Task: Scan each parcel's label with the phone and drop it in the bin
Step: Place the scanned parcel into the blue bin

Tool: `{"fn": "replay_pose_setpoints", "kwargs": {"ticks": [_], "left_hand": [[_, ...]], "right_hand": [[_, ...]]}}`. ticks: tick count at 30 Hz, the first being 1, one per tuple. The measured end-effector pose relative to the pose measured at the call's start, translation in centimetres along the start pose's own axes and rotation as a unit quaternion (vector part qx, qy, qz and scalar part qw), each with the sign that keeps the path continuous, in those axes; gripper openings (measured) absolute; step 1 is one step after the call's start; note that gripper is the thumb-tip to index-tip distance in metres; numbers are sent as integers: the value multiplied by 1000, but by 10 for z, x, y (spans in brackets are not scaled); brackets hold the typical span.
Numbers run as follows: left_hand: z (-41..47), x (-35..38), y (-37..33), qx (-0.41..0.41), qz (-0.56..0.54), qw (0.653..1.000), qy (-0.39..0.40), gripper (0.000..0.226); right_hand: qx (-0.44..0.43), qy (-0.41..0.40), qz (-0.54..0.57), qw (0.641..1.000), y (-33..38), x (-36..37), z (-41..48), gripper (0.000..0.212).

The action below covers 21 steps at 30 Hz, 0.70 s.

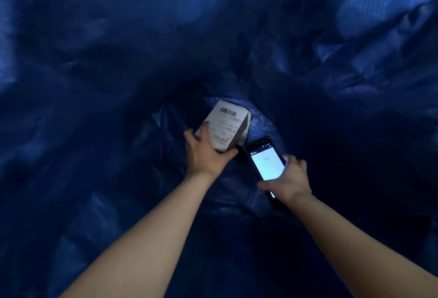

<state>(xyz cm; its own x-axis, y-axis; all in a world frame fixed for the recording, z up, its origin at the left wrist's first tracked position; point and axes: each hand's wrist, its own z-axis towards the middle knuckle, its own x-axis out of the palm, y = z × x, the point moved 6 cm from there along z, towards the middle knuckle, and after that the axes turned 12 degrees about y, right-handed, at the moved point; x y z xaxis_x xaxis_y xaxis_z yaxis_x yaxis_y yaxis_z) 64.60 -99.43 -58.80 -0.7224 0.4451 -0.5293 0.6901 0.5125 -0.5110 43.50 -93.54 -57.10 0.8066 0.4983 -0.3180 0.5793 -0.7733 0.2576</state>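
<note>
Now, head view: I am looking straight down into a blue sack (94, 84) of woven plastic, and its creased walls fill every side. I cannot tell whether this is the bin itself or the supply sack.

Left hand (206, 153): fingers and thumb are curled round the near end of the parcel (225, 129), clamped on it. The parcel is a small pale box, low in the sack near its bottom, tilted, with its top face toward the camera. The label (228, 111), with its barcode, sits at the far end of that face, clear of the fingers.

Phone (266, 165): just right of the parcel, its far corner close to the box edge; I cannot tell if they touch. The screen is lit and facing me, so the back points down into the sack, not at the label.

Right hand (289, 181): wrapped round the lower part of the phone, gripping it.

Judgement: the step in hand is the scan. To do it well I would lift the box out of the dark bottom, turn the barcode flat toward the phone's back, and bring the phone over it with room to focus. The left fingers should be kept off the bars. Light is poor, so I would hold both steady until the screen confirms, and only then release.
</note>
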Motion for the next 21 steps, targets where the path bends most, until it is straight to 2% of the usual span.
{"fn": "replay_pose_setpoints", "kwargs": {"ticks": [3,9,16,21], "left_hand": [[-1,11,4,-10,36,995,88,109],[-33,-1,5,-13,167,974,150,99],[-91,-55,-36,-12,251,954,164,77],[-163,-103,-104,57,276,943,177,66]], "right_hand": [[2,2,-6,1000,-3,-2,-2,97],[-4,-6,-6,1000,0,-13,-35,98],[-30,-31,37,998,19,-41,-120,93],[-40,-52,114,991,30,-69,-217,95]]}}
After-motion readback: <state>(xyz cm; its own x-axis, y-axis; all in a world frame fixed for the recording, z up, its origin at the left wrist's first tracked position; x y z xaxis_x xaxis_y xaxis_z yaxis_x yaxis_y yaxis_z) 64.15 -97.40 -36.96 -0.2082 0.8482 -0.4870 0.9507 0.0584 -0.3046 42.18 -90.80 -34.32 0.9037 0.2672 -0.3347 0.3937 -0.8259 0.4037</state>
